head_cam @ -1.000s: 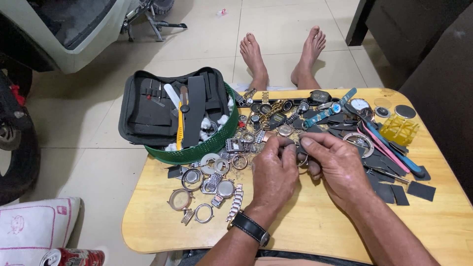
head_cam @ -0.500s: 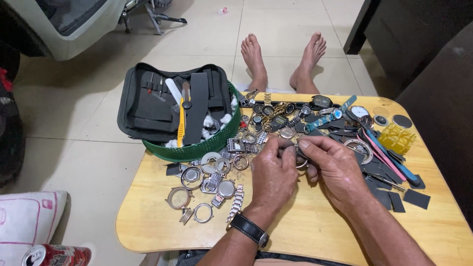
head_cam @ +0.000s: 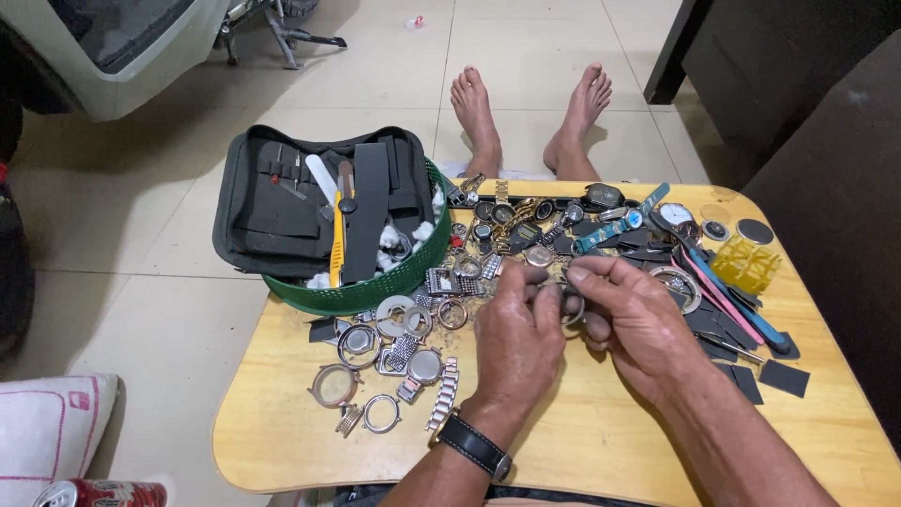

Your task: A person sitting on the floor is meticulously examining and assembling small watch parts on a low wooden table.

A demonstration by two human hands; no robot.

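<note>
Unmoved since earlier | both hands' fingers pinch watch case (partly hidden)

A low wooden bench with rounded corners stands on a pale tiled floor, lit evenly. Beyond the bench's far left corner sits a white vehicle body with a dark window, a metal stand beside it. Right of the bench rises dark furniture. At the bench's near left lie a white cushion and a red can.
</note>
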